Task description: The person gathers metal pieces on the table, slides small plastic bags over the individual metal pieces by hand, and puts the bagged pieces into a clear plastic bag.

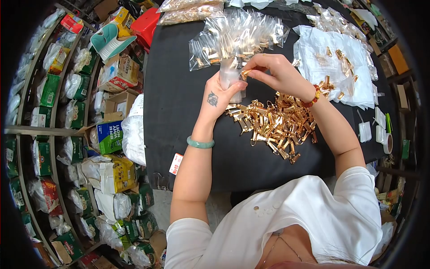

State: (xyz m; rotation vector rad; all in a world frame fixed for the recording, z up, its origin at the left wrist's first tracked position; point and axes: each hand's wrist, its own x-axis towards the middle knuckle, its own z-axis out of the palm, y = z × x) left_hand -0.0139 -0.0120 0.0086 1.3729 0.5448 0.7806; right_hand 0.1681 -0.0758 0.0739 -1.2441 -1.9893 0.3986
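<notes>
My left hand [221,92] is closed round a bunch of clear plastic bags [230,74], held upright over the black table. Beside it, my right hand [268,74] pinches a small gold metal piece [245,75] at the near edge of the bags. Below both hands lies a loose pile of gold metal clips [280,123]. Just beyond my hands are clear bags with gold pieces inside [208,49]. To the right, more gold pieces [345,62] rest on white plastic sheets [313,49].
Shelves [40,130] with boxes and bagged goods stand left of the black table [174,89]. A red stool [145,27] is near its far left edge. Larger filled bags [190,13] lie at the back. A tape roll [388,143] and white pieces are at the right edge.
</notes>
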